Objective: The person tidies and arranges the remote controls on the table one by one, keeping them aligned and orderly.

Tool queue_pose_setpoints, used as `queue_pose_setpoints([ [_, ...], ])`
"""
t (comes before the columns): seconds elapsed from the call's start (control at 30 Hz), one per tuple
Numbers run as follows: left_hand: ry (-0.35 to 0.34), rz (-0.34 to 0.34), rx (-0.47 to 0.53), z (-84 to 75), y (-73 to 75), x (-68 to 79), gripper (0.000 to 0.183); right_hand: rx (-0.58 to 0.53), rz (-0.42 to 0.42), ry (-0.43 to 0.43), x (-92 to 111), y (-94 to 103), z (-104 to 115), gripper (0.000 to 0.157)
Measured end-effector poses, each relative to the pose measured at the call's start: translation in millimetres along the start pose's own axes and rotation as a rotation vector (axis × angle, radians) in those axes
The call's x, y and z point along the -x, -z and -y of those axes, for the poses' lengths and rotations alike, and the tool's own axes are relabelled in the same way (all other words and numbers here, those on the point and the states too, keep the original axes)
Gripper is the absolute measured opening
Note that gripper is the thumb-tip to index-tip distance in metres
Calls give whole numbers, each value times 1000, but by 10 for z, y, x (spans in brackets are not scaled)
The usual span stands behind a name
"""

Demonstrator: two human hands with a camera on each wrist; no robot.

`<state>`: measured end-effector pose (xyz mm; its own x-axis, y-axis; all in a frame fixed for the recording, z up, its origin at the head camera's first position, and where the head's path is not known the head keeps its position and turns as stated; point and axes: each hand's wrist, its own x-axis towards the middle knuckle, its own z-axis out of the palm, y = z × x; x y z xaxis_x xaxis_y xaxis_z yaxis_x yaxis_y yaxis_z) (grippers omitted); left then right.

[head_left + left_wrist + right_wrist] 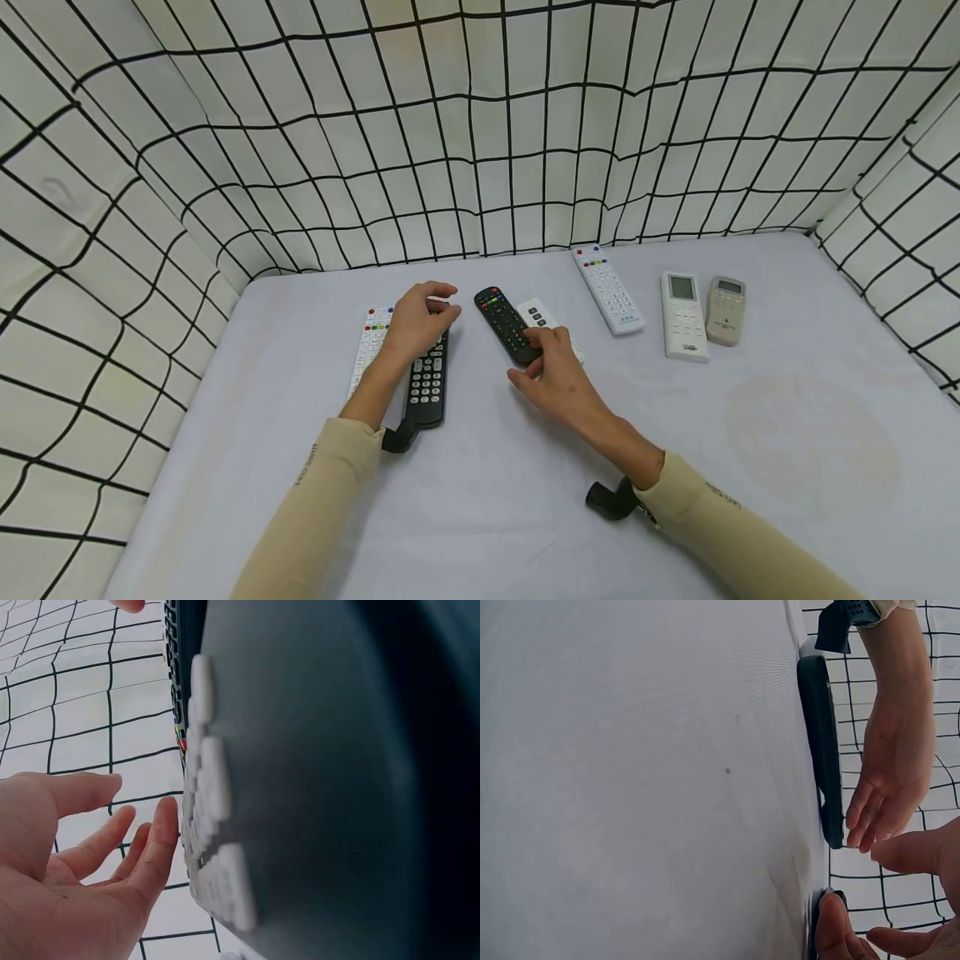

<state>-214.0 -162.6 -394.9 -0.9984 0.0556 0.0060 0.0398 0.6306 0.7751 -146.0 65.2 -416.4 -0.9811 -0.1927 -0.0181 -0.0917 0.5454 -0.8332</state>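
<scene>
My left hand hovers over the upper part of a large black remote control with pale buttons, its fingers loosely bent and apart from the thumb. In the left wrist view that remote fills the right side, beside the fingers. A smaller black remote control with coloured buttons lies slanted at the table's middle. Around its near end stands my right hand, fingertips at the right edge and thumb spread off to the left. Partly hidden behind that hand is a small white remote control.
A white remote lies left of the large black one, half covered by my left arm. To the right lie another white remote, a white remote with a screen and a beige one. Black netting surrounds the table.
</scene>
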Motion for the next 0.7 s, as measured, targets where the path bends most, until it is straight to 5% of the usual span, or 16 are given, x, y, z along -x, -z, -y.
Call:
queue_pose_setpoints([
  [0.37,22,16,16,-66,-82,-29,43,12,2,-6,9,26,-10,72],
  [0.7,90,163,-21,-170,-94,-41,60,38,23,14,22,48,-13,73],
])
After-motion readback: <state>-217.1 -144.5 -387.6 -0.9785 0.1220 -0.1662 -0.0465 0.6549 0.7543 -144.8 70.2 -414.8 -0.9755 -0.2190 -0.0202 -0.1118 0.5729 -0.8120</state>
